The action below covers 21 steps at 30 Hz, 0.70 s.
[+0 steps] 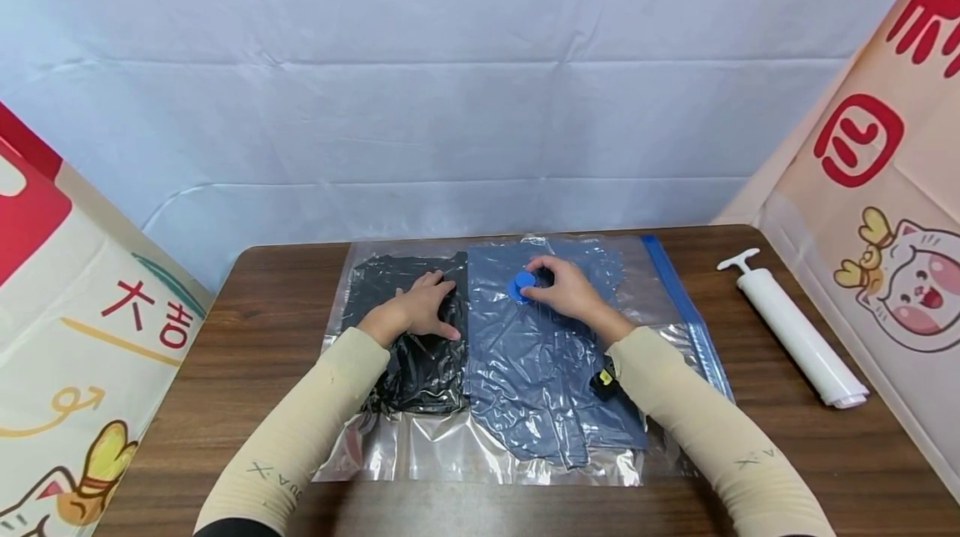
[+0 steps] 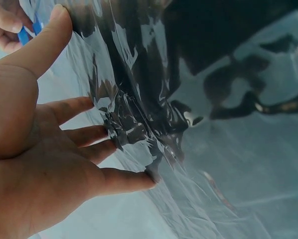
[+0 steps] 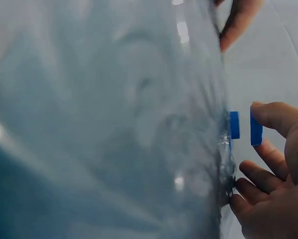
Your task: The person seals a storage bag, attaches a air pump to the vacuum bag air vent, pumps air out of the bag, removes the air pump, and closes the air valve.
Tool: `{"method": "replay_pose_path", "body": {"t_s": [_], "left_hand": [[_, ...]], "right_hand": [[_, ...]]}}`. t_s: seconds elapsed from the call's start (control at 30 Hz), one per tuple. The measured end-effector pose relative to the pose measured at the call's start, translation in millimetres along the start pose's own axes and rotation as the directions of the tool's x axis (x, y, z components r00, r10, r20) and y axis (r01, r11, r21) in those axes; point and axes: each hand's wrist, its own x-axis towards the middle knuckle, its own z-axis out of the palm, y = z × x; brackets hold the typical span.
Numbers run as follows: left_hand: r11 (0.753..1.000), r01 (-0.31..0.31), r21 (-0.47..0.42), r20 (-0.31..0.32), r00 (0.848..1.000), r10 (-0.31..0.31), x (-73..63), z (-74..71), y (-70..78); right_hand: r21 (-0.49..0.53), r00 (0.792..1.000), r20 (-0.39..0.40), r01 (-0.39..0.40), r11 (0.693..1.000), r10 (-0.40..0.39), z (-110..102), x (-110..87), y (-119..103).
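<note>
A clear vacuum storage bag [image 1: 438, 449] lies flat with a folded black cloth item [image 1: 423, 383] and a blue one [image 1: 517, 378] inside. My left hand [image 1: 423, 308] rests spread on the plastic over the black cloth, its fingertips touching the film in the left wrist view. Between thumb and forefinger, my right hand [image 1: 566, 291] pinches a round blue cap [image 3: 256, 128]. In the right wrist view a narrow gap separates that cap from the blue valve [image 3: 234, 125] on the bag. From the head view, the cap overlaps the valve.
A white hand pump [image 1: 802, 337] with a T-handle lies on the wooden table [image 1: 247, 345] to the right. The bag's blue zip edge [image 1: 667, 274] runs along its right side. A small black and yellow item [image 1: 604, 378] sits by the right sleeve. Printed panels [image 1: 892, 212] flank the table.
</note>
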Motion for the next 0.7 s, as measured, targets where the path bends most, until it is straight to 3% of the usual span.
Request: {"method": "replay_pose_path", "body": {"t_s": [0.47,0.7], "left_hand": [[1.0,0.001,0.012,0.015,1.0,-0.001,-1.2,-0.8,2.4],[1.0,0.002,0.015,0.01,1.0,-0.002,0.3,-0.4,2.4]], "right_hand": [[-0.093,0.997,-0.031,0.066,0.994,-0.069,9,-0.8,0],[-0.048,0.997,-0.054,0.059,0.997,-0.061,11,0.7,2]]}}
